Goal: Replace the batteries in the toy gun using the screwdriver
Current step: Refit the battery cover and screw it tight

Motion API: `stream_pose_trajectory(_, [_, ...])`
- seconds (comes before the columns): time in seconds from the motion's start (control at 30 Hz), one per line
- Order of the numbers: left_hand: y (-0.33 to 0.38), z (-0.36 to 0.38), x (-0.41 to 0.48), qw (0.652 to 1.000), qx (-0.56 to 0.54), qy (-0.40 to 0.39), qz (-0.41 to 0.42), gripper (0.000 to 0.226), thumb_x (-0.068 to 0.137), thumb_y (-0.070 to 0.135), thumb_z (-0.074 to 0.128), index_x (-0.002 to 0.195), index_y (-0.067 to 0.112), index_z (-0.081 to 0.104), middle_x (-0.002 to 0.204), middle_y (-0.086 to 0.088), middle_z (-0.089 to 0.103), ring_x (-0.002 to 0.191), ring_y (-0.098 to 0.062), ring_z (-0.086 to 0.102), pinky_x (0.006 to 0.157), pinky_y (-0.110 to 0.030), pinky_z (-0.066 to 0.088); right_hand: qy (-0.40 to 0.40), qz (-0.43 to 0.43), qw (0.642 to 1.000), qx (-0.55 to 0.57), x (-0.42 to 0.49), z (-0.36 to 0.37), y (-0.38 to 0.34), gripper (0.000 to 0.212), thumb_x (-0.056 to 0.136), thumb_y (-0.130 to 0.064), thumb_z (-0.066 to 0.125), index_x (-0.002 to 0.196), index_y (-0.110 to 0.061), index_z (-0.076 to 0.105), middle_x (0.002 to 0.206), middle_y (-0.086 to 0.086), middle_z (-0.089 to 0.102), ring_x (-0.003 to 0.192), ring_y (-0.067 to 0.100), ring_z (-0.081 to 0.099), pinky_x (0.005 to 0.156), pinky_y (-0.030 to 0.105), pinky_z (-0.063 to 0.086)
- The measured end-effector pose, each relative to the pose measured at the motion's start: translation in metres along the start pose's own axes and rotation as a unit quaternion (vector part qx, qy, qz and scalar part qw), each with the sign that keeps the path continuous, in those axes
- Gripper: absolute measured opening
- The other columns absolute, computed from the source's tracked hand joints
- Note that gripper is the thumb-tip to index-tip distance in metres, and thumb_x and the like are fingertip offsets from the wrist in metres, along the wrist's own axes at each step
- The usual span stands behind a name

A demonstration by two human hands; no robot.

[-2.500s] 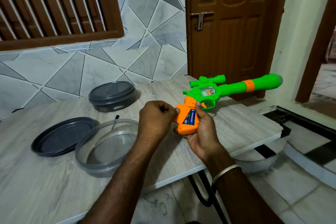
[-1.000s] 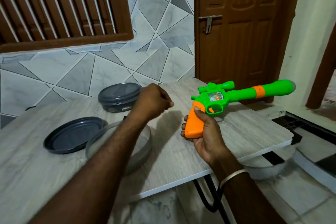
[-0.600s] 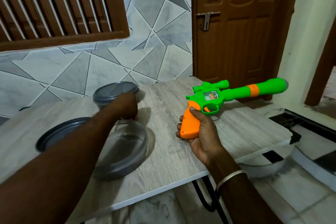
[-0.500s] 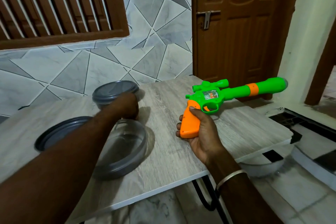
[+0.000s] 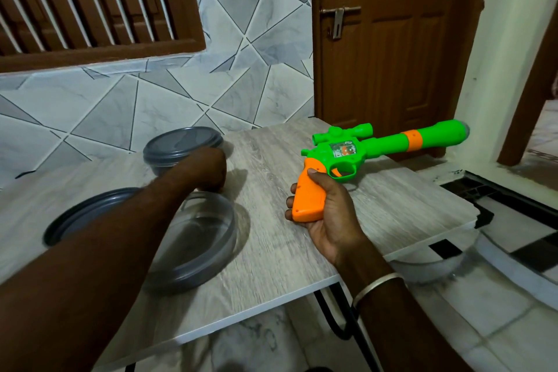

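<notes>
The toy gun [image 5: 389, 143] is green with an orange grip and an orange ring on its long barrel. My right hand [image 5: 330, 220] holds it by the grip, barrel pointing right and away over the table [image 5: 271, 254]. The grip's visible side is plain orange with no batteries showing. My left hand [image 5: 208, 169] is reached out to the left, knuckles up and fingers curled down onto the table between two containers. Anything under that hand is hidden. No screwdriver is visible.
A closed grey round container [image 5: 178, 145] stands just behind my left hand. A clear round bowl [image 5: 211, 238] sits in front of it, with a grey lid [image 5: 75, 217] to its left. The table's right edge is near the gun, with the floor below.
My left hand left the gun's grip and swung left, down to the table between the containers. The batteries seen in the grip earlier no longer show. My right hand keeps holding the gun.
</notes>
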State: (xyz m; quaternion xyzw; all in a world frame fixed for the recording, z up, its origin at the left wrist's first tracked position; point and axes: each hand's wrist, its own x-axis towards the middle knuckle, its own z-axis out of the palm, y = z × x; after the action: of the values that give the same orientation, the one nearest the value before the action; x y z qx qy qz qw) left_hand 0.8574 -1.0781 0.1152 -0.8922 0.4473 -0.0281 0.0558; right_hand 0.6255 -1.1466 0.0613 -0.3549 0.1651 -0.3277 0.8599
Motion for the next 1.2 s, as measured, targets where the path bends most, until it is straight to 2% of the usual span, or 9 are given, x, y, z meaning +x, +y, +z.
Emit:
stream_pose_trajectory(0.1, [0.003, -0.002, -0.003, 0.999, -0.031, 0.004, -0.006, 0.019, 0.085, 0.015, 0.073, 0.102, 0.007, 0.077, 0.093, -0.009, 0.075, 0.083, -0.023, 0.071, 0.075, -0.031, 0.059, 0.001, -0.001, 1.000, -0.003, 0.000, 0.000, 0.000, 0.016, 0.096, -0.023, 0.053, 0.097, -0.007, 0.056, 0.075, 0.010, 0.059, 0.058, 0.022, 0.056, 0.046, 0.029, 0.050])
stream_pose_trajectory(0.2, [0.012, -0.010, -0.007, 0.984, -0.173, 0.025, -0.023, 0.011, 0.088, 0.007, 0.072, 0.096, 0.003, 0.076, 0.082, -0.010, 0.075, 0.065, -0.019, 0.073, 0.058, -0.024, 0.058, -0.001, -0.004, 1.000, -0.001, -0.001, 0.000, -0.001, 0.017, 0.096, -0.023, 0.053, 0.099, -0.006, 0.055, 0.074, 0.010, 0.058, 0.058, 0.022, 0.056, 0.047, 0.028, 0.051])
stream_pose_trajectory(0.3, [0.035, -0.025, -0.025, 0.929, -0.366, 0.056, 0.021, 0.005, 0.087, 0.002, 0.073, 0.090, -0.002, 0.075, 0.079, -0.017, 0.075, 0.064, -0.022, 0.075, 0.058, -0.023, 0.061, -0.002, -0.003, 1.000, -0.010, -0.002, -0.001, -0.002, 0.019, 0.097, -0.025, 0.051, 0.092, -0.007, 0.058, 0.075, 0.009, 0.058, 0.060, 0.021, 0.055, 0.048, 0.028, 0.050])
stream_pose_trajectory(0.4, [0.061, -0.039, -0.055, 0.873, -0.472, 0.038, 0.113, 0.005, 0.089, 0.001, 0.071, 0.090, -0.002, 0.075, 0.079, -0.017, 0.076, 0.074, -0.031, 0.076, 0.067, -0.032, 0.064, 0.003, -0.004, 1.000, -0.019, -0.002, -0.001, -0.001, 0.021, 0.097, -0.027, 0.052, 0.093, -0.008, 0.059, 0.076, 0.010, 0.059, 0.060, 0.021, 0.056, 0.049, 0.029, 0.051])
stream_pose_trajectory(0.47, [0.072, -0.042, -0.070, 0.856, -0.492, 0.017, 0.160, 0.007, 0.089, 0.001, 0.071, 0.091, -0.003, 0.076, 0.076, -0.018, 0.075, 0.071, -0.030, 0.074, 0.071, -0.037, 0.064, 0.008, -0.006, 1.000, -0.020, -0.001, -0.001, 0.000, 0.021, 0.097, -0.028, 0.052, 0.096, -0.007, 0.059, 0.075, 0.010, 0.060, 0.057, 0.020, 0.058, 0.047, 0.028, 0.051])
stream_pose_trajectory(0.57, [0.079, -0.040, -0.082, 0.851, -0.493, -0.020, 0.181, 0.011, 0.089, 0.003, 0.072, 0.095, -0.005, 0.075, 0.079, -0.022, 0.075, 0.068, -0.027, 0.070, 0.070, -0.035, 0.063, -0.001, -0.015, 1.000, -0.025, -0.003, 0.000, -0.001, 0.023, 0.098, -0.028, 0.051, 0.102, -0.007, 0.059, 0.074, 0.010, 0.064, 0.052, 0.017, 0.062, 0.045, 0.027, 0.051])
stream_pose_trajectory(0.7, [0.080, -0.034, -0.086, 0.853, -0.494, -0.049, 0.161, 0.014, 0.089, 0.005, 0.072, 0.096, -0.007, 0.074, 0.084, -0.025, 0.074, 0.069, -0.025, 0.070, 0.070, -0.032, 0.062, -0.008, -0.020, 0.999, -0.031, -0.005, 0.001, -0.002, 0.020, 0.099, -0.028, 0.048, 0.099, -0.011, 0.057, 0.062, 0.004, 0.067, 0.049, 0.017, 0.063, 0.045, 0.026, 0.050])
stream_pose_trajectory(0.97, [0.081, -0.028, -0.085, 0.848, -0.514, -0.054, 0.120, 0.014, 0.088, 0.006, 0.073, 0.095, -0.006, 0.074, 0.087, -0.026, 0.075, 0.075, -0.032, 0.071, 0.078, -0.041, 0.062, -0.004, -0.022, 0.998, -0.058, -0.004, 0.001, 0.001, 0.023, 0.098, -0.031, 0.048, 0.098, -0.010, 0.058, 0.064, 0.006, 0.069, 0.052, 0.019, 0.065, 0.048, 0.026, 0.051])
stream_pose_trajectory(1.2, [0.083, -0.025, -0.085, 0.841, -0.528, -0.036, 0.112, 0.013, 0.089, 0.006, 0.072, 0.095, -0.006, 0.074, 0.086, -0.023, 0.076, 0.076, -0.028, 0.072, 0.070, -0.030, 0.063, 0.002, -0.022, 0.998, -0.050, -0.005, 0.003, -0.001, 0.017, 0.098, -0.028, 0.050, 0.100, -0.012, 0.057, 0.063, 0.005, 0.068, 0.052, 0.018, 0.062, 0.045, 0.026, 0.050])
